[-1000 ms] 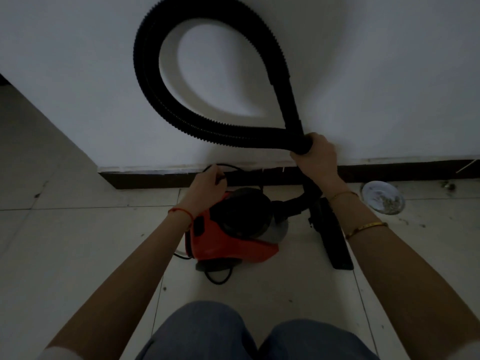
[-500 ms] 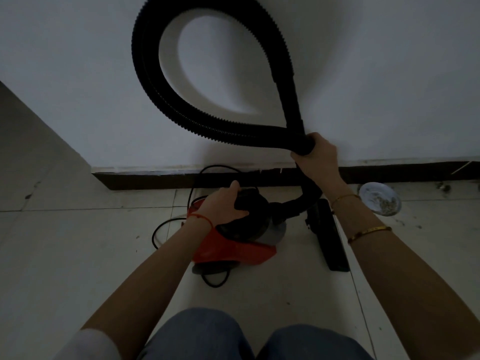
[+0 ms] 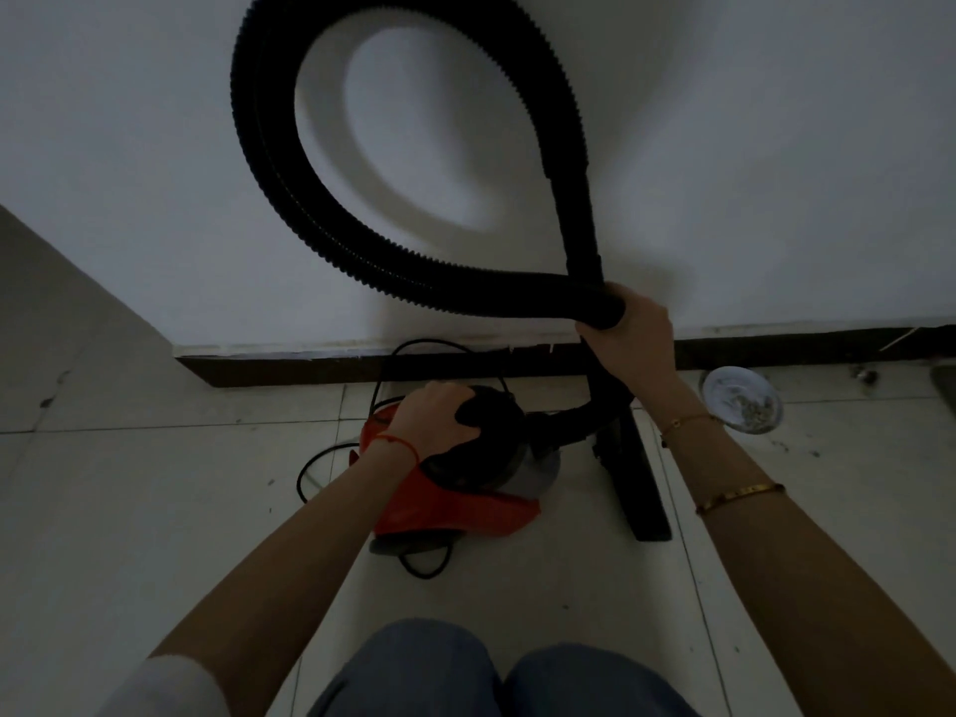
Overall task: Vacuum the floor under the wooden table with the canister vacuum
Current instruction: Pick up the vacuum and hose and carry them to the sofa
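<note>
A red and black canister vacuum [image 3: 465, 504] sits on the tiled floor close to the wall. My left hand [image 3: 432, 419] grips the black handle on top of its body. The black ribbed hose [image 3: 269, 163] rises in a big loop in front of the white wall. My right hand [image 3: 628, 336] is closed around the hose where the loop crosses itself. The black floor nozzle [image 3: 639, 489] lies flat on the tiles to the right of the canister. No wooden table is in view.
A black power cord [image 3: 315, 465] curls on the floor left of and under the canister. A small round dish [image 3: 740, 401] with debris sits by the dark baseboard [image 3: 289, 367] at right. My knees [image 3: 496, 675] fill the bottom edge.
My left hand moved from the cord behind the canister onto the top handle and closed on it. The cord has spilled out to the left. My right hand kept hold of the hose.
</note>
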Available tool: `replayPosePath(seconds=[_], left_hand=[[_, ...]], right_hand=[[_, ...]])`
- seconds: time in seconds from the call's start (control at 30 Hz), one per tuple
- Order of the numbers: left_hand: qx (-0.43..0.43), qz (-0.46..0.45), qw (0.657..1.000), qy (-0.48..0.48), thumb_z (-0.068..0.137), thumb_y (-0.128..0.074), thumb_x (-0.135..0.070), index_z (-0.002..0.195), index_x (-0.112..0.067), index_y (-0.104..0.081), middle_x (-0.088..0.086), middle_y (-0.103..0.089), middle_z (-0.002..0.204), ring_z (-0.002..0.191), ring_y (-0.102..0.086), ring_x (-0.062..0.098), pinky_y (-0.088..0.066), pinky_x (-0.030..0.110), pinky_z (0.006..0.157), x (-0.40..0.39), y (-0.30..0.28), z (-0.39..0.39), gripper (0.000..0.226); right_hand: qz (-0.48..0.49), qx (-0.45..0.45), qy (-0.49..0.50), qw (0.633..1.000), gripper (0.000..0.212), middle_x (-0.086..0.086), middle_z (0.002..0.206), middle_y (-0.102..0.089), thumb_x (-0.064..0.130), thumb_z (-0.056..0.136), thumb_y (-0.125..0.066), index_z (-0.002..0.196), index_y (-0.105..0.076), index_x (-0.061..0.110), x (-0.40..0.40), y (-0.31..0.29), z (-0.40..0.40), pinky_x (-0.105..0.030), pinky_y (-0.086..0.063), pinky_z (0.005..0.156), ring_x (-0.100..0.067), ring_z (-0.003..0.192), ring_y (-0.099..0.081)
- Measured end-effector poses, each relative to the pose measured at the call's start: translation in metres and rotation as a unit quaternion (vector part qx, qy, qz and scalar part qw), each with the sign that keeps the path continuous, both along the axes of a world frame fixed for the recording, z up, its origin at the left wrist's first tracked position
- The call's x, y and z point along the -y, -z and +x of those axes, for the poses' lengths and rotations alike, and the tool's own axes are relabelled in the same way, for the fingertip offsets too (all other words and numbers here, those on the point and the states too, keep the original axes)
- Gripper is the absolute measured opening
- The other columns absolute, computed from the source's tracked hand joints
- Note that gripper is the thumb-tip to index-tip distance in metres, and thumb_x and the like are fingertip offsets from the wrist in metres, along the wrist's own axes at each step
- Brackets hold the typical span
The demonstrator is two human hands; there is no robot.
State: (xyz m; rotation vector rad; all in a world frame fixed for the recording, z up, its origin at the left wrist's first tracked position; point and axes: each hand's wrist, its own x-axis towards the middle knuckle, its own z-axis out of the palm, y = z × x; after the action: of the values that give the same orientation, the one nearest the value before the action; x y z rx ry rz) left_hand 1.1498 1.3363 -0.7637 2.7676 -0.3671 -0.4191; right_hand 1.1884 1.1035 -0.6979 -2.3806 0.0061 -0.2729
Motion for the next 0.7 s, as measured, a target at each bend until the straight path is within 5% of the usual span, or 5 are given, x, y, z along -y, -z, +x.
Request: replayPosePath(seconds=[0.27,0.6,0.7], left_hand=[[0.02,0.037,0.999,-0.015,0.085,-0.059,-0.033,0.094,-0.02,-0.06,0.001,-0.065,0.094,0.09,-0.062,0.023,-0.051,0.033,0.074,-0.007,-0.141,-0.032,0.016],[0.016,0.032,0.999,0.013,0.087,-0.059,-0.033,0.113,-0.019,-0.061,0.002,-0.065,0.108,0.1,-0.061,0.023,-0.046,0.031,0.078,0.005,-0.431,-0.094,0.029],[0.008,0.017,1.0,0.024,0.087,-0.058,-0.031,0.11,-0.018,-0.062,0.004,-0.067,0.105,0.097,-0.062,0.024,-0.046,0.031,0.076,0.014,-0.504,-0.112,0.027]], right_hand=[[0.034,-0.043,0.019,0.998,0.05,-0.013,0.114,-0.068,0.018,0.082,-0.072,0.128,-0.057,0.009,-0.001,-0.137,-0.037,-0.011,-0.035,0.081,-0.027,0.106,-0.064],[0.054,-0.05,0.053,0.996,0.051,-0.015,0.108,-0.07,0.019,0.08,-0.072,0.129,-0.057,0.011,0.011,-0.421,-0.11,-0.039,-0.051,0.092,-0.032,0.101,-0.066],[0.059,-0.041,0.066,0.995,0.052,-0.014,0.106,-0.071,0.02,0.08,-0.073,0.129,-0.057,0.011,0.021,-0.495,-0.134,-0.036,-0.05,0.091,-0.03,0.099,-0.067]])
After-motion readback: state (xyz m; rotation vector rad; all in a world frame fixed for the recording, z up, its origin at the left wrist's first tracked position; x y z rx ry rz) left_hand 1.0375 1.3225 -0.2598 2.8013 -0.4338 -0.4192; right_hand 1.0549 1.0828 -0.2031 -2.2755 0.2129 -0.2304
